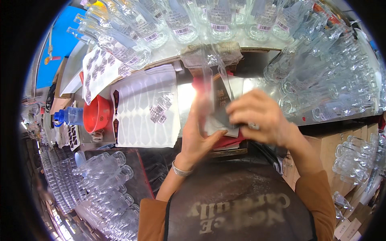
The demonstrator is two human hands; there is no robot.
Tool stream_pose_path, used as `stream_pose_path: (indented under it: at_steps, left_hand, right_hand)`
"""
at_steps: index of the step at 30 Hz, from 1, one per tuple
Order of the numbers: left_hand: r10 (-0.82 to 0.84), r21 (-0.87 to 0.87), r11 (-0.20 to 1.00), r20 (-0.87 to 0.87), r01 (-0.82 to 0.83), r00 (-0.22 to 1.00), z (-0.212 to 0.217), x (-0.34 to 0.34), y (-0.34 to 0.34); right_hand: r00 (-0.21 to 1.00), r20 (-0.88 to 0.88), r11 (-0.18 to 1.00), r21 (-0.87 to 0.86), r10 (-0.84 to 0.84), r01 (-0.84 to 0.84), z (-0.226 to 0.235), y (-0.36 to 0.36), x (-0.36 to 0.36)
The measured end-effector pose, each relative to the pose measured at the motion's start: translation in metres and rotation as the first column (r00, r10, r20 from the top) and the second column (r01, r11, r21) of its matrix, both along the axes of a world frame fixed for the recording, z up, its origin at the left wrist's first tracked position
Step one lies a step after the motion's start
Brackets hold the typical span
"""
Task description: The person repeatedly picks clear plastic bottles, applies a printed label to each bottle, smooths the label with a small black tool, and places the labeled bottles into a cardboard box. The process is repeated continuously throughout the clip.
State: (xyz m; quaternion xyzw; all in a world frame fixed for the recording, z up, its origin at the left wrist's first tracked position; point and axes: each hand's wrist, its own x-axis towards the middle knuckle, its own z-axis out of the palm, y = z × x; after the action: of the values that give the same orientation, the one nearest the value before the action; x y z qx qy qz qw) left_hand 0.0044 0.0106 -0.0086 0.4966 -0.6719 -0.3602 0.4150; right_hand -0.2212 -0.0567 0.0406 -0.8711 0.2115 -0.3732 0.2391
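Observation:
A clear glass bottle point(220, 76) lies in front of me, its neck resting on a cloth-wrapped support point(193, 54). A dark label with copper-coloured print point(221, 96) shows on its body. My left hand point(195, 140) is closed round the bottle's left side, thumb towards its base, fingers partly blurred. Over the right side of the bottle is my right hand point(261, 116), fingers curled at the label's edge. Motion smears those fingers, so whether they pinch anything is unclear. Red cloth or padding point(227, 143) shows beneath the bottle.
To the left lie label sheets point(146, 112), mostly peeled, beside a red bowl point(96, 114) and a blue-capped bottle point(72, 115). Labelled glass bottles point(181, 24) stand along the far edge. More bottles lie stacked at the right point(325, 76) and lower left point(108, 180). Cardboard boxes point(325, 148) stand at right.

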Motion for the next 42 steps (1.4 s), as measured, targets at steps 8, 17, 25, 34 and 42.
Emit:
stream_pose_path:
  at_steps: [8, 17, 25, 34, 42]
  left_hand:
    - [0.039, 0.001, 0.999, -0.014, -0.039, 0.999, 0.0, -0.003, 0.0]
    - [0.055, -0.004, 0.998, -0.062, -0.055, 0.997, 0.003, -0.008, 0.002]
    - [0.061, -0.014, 0.998, -0.108, -0.063, 0.992, -0.001, -0.011, 0.001]
    - [0.074, -0.034, 0.996, -0.109, -0.078, 0.991, -0.006, -0.012, 0.002]
    - [0.061, 0.043, 0.997, -0.106, -0.057, 0.992, -0.001, -0.009, 0.003]
  right_hand:
    - [0.974, 0.109, 0.979, -0.029, -0.199, 0.203, 0.007, -0.036, 0.004]
    - [0.982, 0.059, 0.982, -0.05, -0.181, 0.184, 0.013, 0.002, -0.002]
    - [0.996, -0.069, 0.979, -0.202, -0.055, 0.04, 0.008, 0.05, 0.021]
    - [0.988, -0.043, 0.952, -0.276, -0.148, 0.13, 0.014, 0.042, 0.039]
    - [0.988, -0.125, 0.994, 0.049, -0.087, 0.094, 0.018, 0.01, 0.033]
